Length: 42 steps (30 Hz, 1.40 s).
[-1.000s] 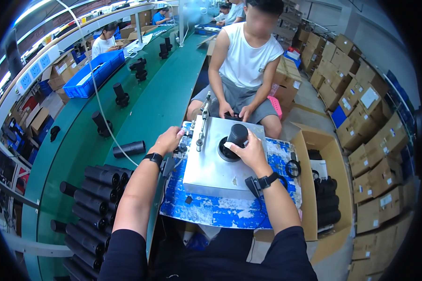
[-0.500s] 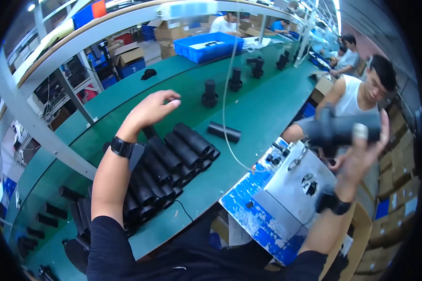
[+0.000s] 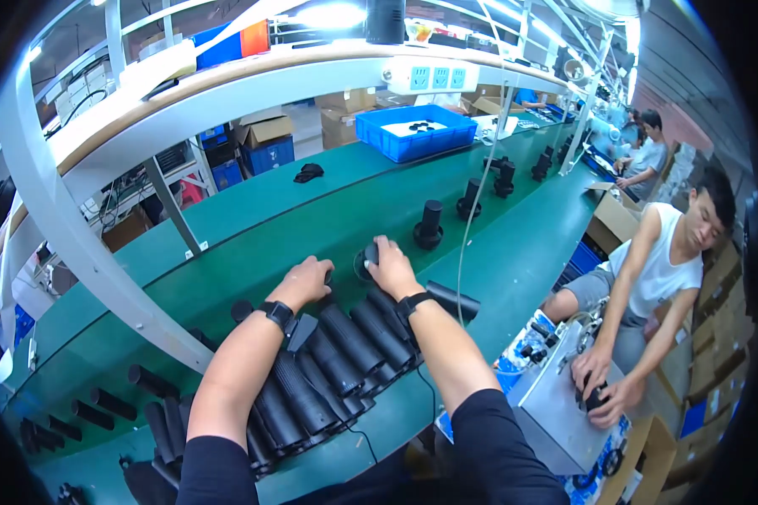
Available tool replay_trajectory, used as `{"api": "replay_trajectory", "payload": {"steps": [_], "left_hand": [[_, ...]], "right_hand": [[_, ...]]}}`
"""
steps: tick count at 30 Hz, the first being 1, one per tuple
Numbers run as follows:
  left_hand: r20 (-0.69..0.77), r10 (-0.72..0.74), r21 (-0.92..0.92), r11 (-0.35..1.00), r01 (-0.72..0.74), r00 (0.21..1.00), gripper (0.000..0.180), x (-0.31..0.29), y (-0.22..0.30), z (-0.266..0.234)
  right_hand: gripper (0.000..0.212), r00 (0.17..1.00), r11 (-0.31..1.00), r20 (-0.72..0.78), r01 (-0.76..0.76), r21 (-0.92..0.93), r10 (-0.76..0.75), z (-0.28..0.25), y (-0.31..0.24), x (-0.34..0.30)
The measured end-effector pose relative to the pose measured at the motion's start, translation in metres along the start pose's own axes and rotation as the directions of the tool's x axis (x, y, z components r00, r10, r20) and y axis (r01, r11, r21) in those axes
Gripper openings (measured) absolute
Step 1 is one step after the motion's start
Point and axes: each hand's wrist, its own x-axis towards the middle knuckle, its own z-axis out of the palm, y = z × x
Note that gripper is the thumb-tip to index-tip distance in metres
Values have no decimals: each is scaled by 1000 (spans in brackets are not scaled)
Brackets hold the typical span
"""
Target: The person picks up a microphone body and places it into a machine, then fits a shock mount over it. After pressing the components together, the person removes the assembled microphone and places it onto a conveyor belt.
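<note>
My right hand (image 3: 390, 268) is closed on the top of a black flanged cylinder (image 3: 370, 255), which stands on the green belt; the hand hides much of it. My left hand (image 3: 305, 281) is beside it with bent fingers closed at the end of a black tube (image 3: 328, 277), mostly hidden by the hand. Below both wrists lies a stacked pile of black tubes (image 3: 337, 358). Farther along the belt stand several similar parts, the nearest a black flanged cylinder (image 3: 429, 225). One loose black tube (image 3: 453, 299) lies to the right of my right wrist.
A blue bin (image 3: 417, 139) with small black parts stands beyond the belt. At right, a co-worker (image 3: 648, 278) handles a black part on a grey metal box (image 3: 556, 404). A white cable (image 3: 472, 202) hangs across the view. A white frame post (image 3: 84, 227) rises at left.
My right hand has swung left from near the co-worker, bringing the black flanged cylinder to the belt. My left hand has lowered toward the tube pile. The view has shifted right.
</note>
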Motion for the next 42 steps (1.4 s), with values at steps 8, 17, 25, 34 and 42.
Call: {"api": "replay_trajectory", "payload": {"steps": [8, 17, 25, 34, 42], "left_hand": [[-336, 212, -46, 970, -240, 918, 49, -29, 84, -86], [-324, 661, -434, 532, -727, 677, 54, -187, 294, -130], [204, 723, -136, 688, -712, 660, 45, -135, 357, 20], [-148, 594, -104, 786, -609, 791, 33, -94, 301, 253], [-246, 628, -94, 743, -663, 738, 28, -95, 296, 258]], "right_hand": [[77, 918, 938, -213, 346, 13, -336, -67, 3, -38], [78, 883, 931, -458, 80, 356, 100, -183, -38, -305], [55, 768, 671, -307, -205, 713, 562, -170, 63, -583], [49, 362, 553, -535, 64, 831, 763, -147, 130, -707], [51, 401, 640, -569, -60, 766, 718, -143, 142, -707]]}}
